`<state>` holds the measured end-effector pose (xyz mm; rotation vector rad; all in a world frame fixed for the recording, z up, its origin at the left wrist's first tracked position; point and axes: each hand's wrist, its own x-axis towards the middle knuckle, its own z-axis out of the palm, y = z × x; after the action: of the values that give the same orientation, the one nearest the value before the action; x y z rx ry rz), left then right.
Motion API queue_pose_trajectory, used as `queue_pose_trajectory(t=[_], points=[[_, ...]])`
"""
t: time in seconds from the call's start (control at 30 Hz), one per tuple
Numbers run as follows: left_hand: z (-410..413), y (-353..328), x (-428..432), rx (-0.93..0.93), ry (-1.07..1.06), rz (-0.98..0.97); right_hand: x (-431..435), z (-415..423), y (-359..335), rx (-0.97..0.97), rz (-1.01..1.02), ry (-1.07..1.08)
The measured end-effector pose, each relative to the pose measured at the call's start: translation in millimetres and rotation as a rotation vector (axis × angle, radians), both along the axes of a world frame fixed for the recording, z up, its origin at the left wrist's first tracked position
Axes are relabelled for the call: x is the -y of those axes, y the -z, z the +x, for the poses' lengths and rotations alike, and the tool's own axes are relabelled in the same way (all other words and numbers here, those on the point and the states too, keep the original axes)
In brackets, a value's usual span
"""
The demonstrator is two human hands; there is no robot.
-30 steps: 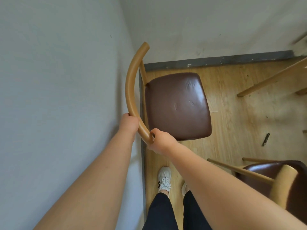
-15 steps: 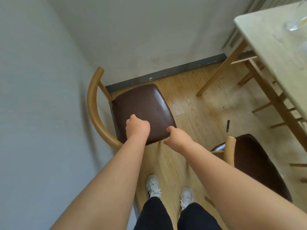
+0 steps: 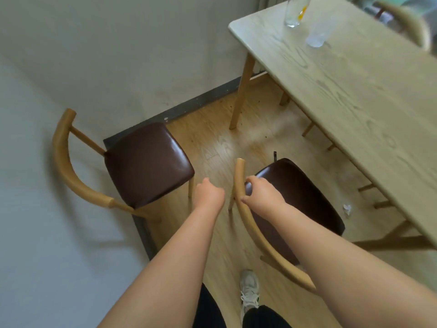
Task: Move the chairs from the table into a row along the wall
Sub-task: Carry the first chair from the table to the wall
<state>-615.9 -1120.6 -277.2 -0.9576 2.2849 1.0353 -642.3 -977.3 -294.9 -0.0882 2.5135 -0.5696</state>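
A wooden chair with a brown seat [image 3: 146,162] stands in the corner, its curved back against the left wall. A second chair of the same kind [image 3: 298,190] stands to its right, between me and the table [image 3: 354,91]. My right hand [image 3: 262,195] is closed over the curved backrest of the second chair [image 3: 240,176], near its upper end. My left hand [image 3: 208,194] hangs in a loose fist between the two chairs and holds nothing. A third chair back [image 3: 406,24], blurred, shows beyond the table's far side.
Two clear glasses [image 3: 295,10] stand at the table's far end. A small dark object [image 3: 275,156] and a crumpled white scrap [image 3: 347,208] lie on the wooden floor. A dark baseboard [image 3: 201,102] runs along the walls. My shoe [image 3: 249,290] is below.
Both hands let go of the corner chair's backrest. My view turned right, bringing the table in. My right hand moved onto the second chair's backrest; my left hand hangs free.
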Motion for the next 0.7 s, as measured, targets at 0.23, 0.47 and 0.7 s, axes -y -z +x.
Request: queue_pose_trajectory(t=[0.23,0.47,0.7], points=[[45,19,-99,0.041,0.054,0.074,-116,57,8,0.061,0.047,0.175],[73,46,-136,0.066,0.046,0.058,-158,107,24,0.143,0.054,0.308],[106,75,-143,0.129,-0.066,0.153,-165,156,43,0.23,0.088,0.32]])
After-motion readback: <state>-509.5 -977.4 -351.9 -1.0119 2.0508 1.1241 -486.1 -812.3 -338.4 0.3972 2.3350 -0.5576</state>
